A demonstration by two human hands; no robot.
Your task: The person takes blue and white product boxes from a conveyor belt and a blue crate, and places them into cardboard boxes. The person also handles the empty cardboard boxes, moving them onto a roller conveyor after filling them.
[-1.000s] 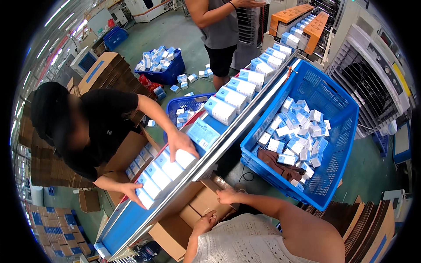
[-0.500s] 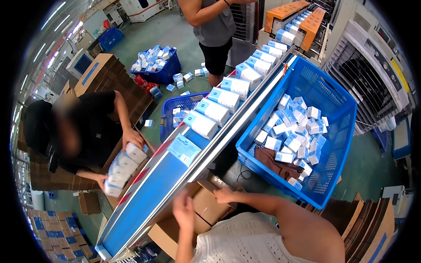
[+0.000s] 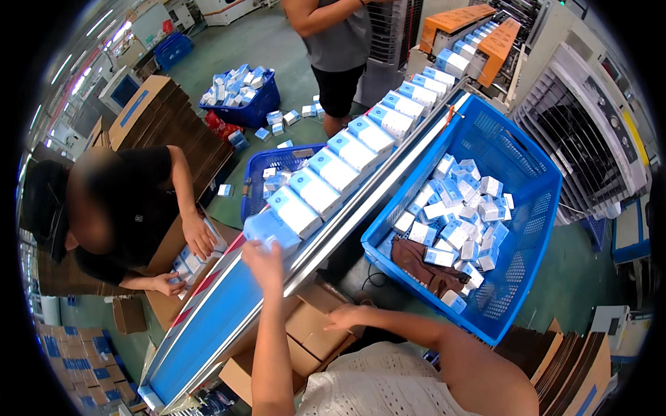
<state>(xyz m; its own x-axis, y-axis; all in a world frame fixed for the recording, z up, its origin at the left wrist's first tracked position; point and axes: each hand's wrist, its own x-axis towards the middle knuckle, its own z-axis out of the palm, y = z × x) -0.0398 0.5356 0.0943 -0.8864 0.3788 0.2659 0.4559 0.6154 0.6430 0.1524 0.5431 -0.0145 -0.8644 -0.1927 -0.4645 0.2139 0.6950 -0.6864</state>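
Blue-and-white carton (image 3: 272, 229): sits at the near end of the row on the blue conveyor belt (image 3: 208, 319), just beyond the belt's bare part and right at the left hand (image 3: 263, 261).
Weight and feel: looks light. Probably thin card, stiff along the edges, easier to dent in the middle. Maybe a little slippery, judging by the smooth sides. Not likely to snap, but easy to squash at the corners.
Where to hold: best by two sides across from each other, with flat fingers and a soft squeeze, near the stiff edges.
Which way: big blue face seemingly turned up. Too blurry to tell the exact tilt.
Long side: seems to go across the belt, but hard to be sure through the blur.
Row of cartons (image 3: 352, 149): lined up close together farther along the belt, with long sides slanting from upper left to lower right.
Left hand: bent fingers at the carton's near edge, looking to touch it. No telling whether gripping it or only pressing.
Right hand (image 3: 343, 317): loosely bent fingers at the flap of the brown cardboard box (image 3: 303, 322), with no carton held.
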